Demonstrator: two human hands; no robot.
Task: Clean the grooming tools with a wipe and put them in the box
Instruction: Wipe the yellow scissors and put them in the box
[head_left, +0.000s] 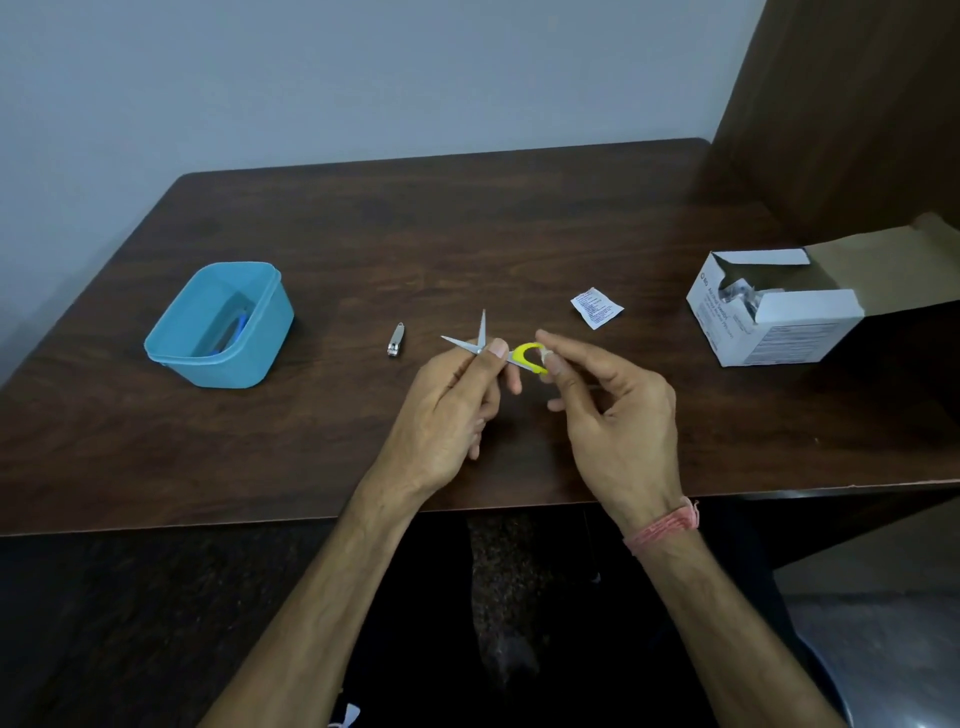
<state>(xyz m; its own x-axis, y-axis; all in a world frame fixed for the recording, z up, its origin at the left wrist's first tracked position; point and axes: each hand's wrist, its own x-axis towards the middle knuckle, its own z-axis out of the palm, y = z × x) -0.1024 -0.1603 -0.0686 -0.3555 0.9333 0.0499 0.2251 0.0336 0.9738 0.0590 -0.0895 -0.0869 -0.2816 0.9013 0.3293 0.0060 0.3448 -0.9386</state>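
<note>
Dark wood table (363, 234) against a pale wall, and we're sitting at its near edge w/ both hands raised over the middle.

Our left hand (457, 410) pinches the small scissors (485, 345) near the pivot, thumb on top, blades splayed open and pointing away. Probably held there so both blades and the yellow handle loop stick out free for cleaning. Our right hand (613, 410) pinches a small white wipe (545, 354) between thumb and forefinger, pressed against the yellow loop; looks like we're rubbing the handle now, tho the wipe is mostly hidden by the fingers.

Nail clipper (396, 347) lies flat on the table just left of our hands, apart from them, likely next in line. Teal plastic box (171, 340) sits further left, open-topped, w/ at least 1 blue item already inside, can't tell what. Torn wipe sachet (596, 307) lies beyond our right hand, dropped out of the way. White cardboard carton (769, 338) at far right, flap open, seems to be the wipe supply.

So we'd judge 1 tool done, scissors in hand, clipper not yet wiped.
</note>
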